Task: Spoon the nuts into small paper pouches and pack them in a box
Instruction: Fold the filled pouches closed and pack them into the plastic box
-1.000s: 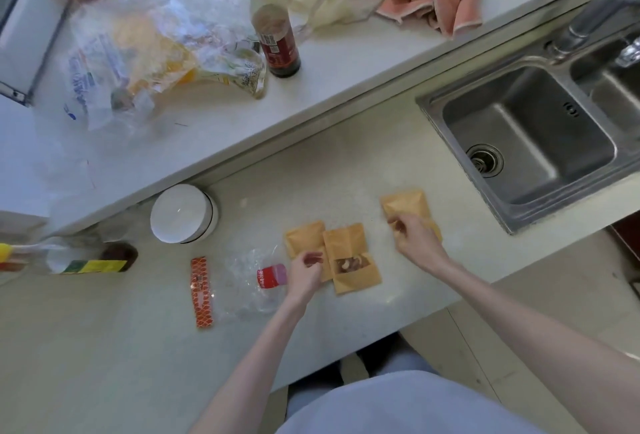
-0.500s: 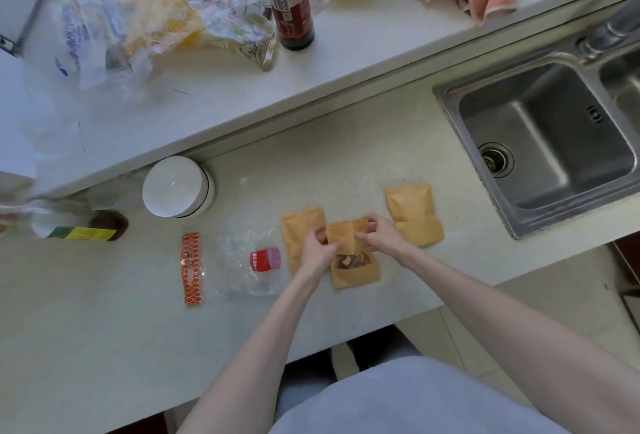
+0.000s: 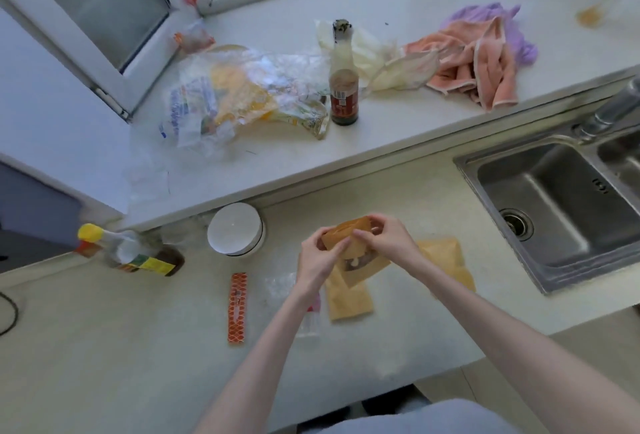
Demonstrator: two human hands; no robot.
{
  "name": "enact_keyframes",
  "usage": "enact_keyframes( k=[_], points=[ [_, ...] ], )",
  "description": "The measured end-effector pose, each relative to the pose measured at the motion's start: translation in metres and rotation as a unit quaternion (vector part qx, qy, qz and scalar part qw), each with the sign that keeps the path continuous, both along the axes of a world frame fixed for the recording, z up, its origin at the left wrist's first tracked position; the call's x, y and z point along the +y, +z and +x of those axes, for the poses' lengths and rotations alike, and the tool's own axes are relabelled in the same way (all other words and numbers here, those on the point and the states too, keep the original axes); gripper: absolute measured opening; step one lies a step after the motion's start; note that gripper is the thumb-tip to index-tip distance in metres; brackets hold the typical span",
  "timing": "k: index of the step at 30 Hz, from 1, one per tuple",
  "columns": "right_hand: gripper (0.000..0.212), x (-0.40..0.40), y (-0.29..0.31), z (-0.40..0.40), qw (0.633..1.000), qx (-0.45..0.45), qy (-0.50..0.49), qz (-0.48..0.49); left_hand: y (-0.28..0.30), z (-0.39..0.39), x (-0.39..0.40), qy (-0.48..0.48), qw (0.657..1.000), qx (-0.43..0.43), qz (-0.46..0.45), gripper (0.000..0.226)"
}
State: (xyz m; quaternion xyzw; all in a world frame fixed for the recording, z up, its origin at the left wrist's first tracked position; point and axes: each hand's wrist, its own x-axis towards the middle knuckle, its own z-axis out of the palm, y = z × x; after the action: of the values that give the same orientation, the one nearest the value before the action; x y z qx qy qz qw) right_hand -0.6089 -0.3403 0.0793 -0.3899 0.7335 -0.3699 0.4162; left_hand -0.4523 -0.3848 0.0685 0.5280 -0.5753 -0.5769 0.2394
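A brown paper pouch with a clear window (image 3: pixel 360 260) is lifted off the counter, and nuts show through the window. My left hand (image 3: pixel 317 257) and my right hand (image 3: pixel 384 236) both grip its top edge, which is folded over. A second brown pouch (image 3: pixel 349 302) lies flat on the counter below it. A third pouch (image 3: pixel 446 260) lies flat to the right, partly behind my right forearm. No box and no spoon are in view.
A white round lidded container (image 3: pixel 235 229) stands left of my hands. An orange patterned packet (image 3: pixel 237 309) and clear plastic wrap (image 3: pixel 280 288) lie on the counter. A bottle (image 3: pixel 131 255) lies at the left. The steel sink (image 3: pixel 568 212) is at the right. A sauce bottle (image 3: pixel 343 87), plastic bags (image 3: pixel 249 94) and cloths (image 3: pixel 474 66) crowd the sill.
My right hand left the right-hand pouch and joined my left hand on the windowed pouch. Both hands lifted it off the counter and folded its top. The view tilted up.
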Motion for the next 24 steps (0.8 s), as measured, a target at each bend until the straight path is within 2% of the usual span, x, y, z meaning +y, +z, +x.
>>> enact_keyframes(
  k=[5, 9, 12, 16, 19, 22, 24],
  points=[
    [0.018, -0.027, 0.089, 0.031, 0.993, 0.031, 0.008, -0.111, 0.076, 0.032, -0.029, 0.026, 0.994, 0.069, -0.076, 0.018],
    [0.016, -0.037, 0.152, 0.06, 0.979, -0.004, -0.004, -0.202, 0.136, 0.057, -0.041, 0.038, 0.983, 0.132, -0.123, 0.015],
    [0.012, -0.039, 0.187, 0.079, 0.966, 0.0, -0.009, -0.257, 0.174, 0.075, -0.046, 0.041, 0.97, 0.172, -0.166, 0.005],
    [0.009, -0.038, 0.215, 0.1, 0.956, 0.026, -0.007, -0.292, 0.209, 0.098, -0.045, 0.039, 0.96, 0.194, -0.2, 0.005],
    [0.019, -0.035, 0.221, 0.113, 0.947, 0.087, 0.0, -0.309, 0.217, 0.112, -0.044, 0.03, 0.96, 0.181, -0.213, 0.004],
    [0.024, -0.027, 0.223, 0.128, 0.918, 0.203, 0.016, -0.34, 0.221, 0.129, -0.047, 0.002, 0.958, 0.15, -0.242, 0.009],
    [0.024, -0.023, 0.225, 0.137, 0.906, 0.241, 0.027, -0.348, 0.225, 0.139, -0.05, -0.026, 0.954, 0.115, -0.274, 0.012]
  ],
)
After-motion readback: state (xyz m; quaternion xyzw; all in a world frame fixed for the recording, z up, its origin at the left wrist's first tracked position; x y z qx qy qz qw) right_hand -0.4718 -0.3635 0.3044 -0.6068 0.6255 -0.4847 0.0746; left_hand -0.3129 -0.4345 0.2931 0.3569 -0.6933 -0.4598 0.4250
